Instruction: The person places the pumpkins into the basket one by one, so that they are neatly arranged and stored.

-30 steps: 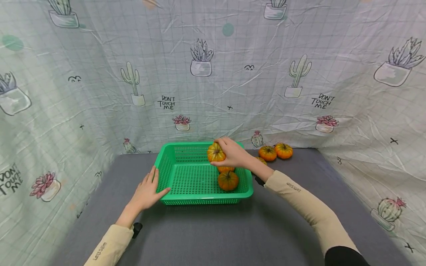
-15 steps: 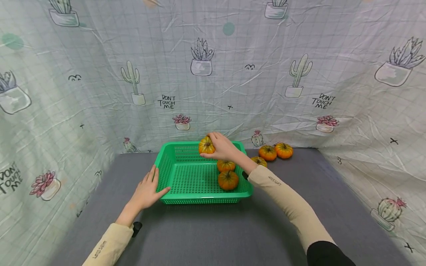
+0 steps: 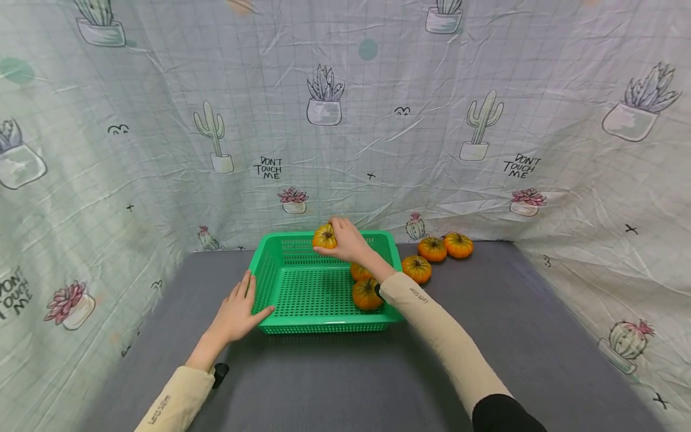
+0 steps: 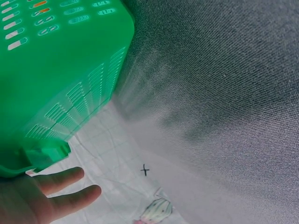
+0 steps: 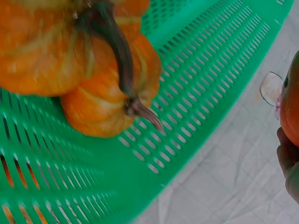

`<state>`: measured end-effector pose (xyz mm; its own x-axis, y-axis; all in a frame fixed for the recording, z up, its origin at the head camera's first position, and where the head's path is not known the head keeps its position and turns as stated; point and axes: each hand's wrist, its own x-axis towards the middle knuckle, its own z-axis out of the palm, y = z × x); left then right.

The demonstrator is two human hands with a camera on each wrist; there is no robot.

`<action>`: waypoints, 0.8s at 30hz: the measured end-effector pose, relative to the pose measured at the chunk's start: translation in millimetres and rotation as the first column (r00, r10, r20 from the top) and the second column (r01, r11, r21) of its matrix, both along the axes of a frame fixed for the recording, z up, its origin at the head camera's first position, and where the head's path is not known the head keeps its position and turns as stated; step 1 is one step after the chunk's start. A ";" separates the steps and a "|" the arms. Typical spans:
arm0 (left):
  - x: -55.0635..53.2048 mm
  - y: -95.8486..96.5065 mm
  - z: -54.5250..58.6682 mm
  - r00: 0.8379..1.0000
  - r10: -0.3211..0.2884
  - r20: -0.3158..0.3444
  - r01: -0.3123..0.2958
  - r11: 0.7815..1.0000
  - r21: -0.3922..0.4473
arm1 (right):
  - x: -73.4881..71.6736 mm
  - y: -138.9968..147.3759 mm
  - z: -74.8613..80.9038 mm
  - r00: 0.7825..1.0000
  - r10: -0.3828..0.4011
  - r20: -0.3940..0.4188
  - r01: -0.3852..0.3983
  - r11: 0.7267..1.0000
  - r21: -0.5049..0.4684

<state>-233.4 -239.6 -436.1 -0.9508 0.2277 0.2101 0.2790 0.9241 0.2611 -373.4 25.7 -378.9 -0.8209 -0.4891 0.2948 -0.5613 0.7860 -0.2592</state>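
Since the earlier frame, the right hand [image 3: 348,241] has carried its pumpkin [image 3: 324,237] farther left along the far side of the green basket [image 3: 308,294]. From my head view I see it held there in the air, in front of the far rim, thumb on one side and fingers on the other; I can't tell how high it is. It looks small, squat and ribbed, yellow-orange with paler streaks and a dark mark where the stem sits. I have the left hand [image 3: 234,315] resting at the basket's left rim, fingers spread and straight, grasping nothing. Two orange pumpkins [image 3: 368,294] sit inside at the right end, partly hidden by my right arm; the right wrist view shows their yellowish streaks and curved, brownish stems. Three more pumpkins [image 3: 432,249] stand on the grey worktop [image 3: 324,384], right of the basket.
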 end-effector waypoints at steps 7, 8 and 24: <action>-0.5 -0.2 1.7 0.998 0.025 0.051 -0.023 0.999 -0.033 | -1.9 -5.3 -15.8 0.998 -0.027 0.062 0.022 0.996 0.082; -1.0 -0.8 1.2 0.998 0.030 0.059 -0.027 0.999 -0.043 | -2.4 -5.7 -17.9 0.997 -0.032 0.066 0.026 0.996 0.090; -1.1 -0.4 1.2 0.998 0.033 0.057 -0.030 0.998 -0.049 | -4.8 -3.6 -43.2 0.997 -0.027 0.078 0.011 0.979 0.202</action>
<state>-234.5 -240.0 -434.9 -0.9680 0.2059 0.1437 0.2351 0.9442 0.2309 -378.2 22.2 -422.1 -0.8476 -0.5157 0.1247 -0.5295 0.8370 -0.1378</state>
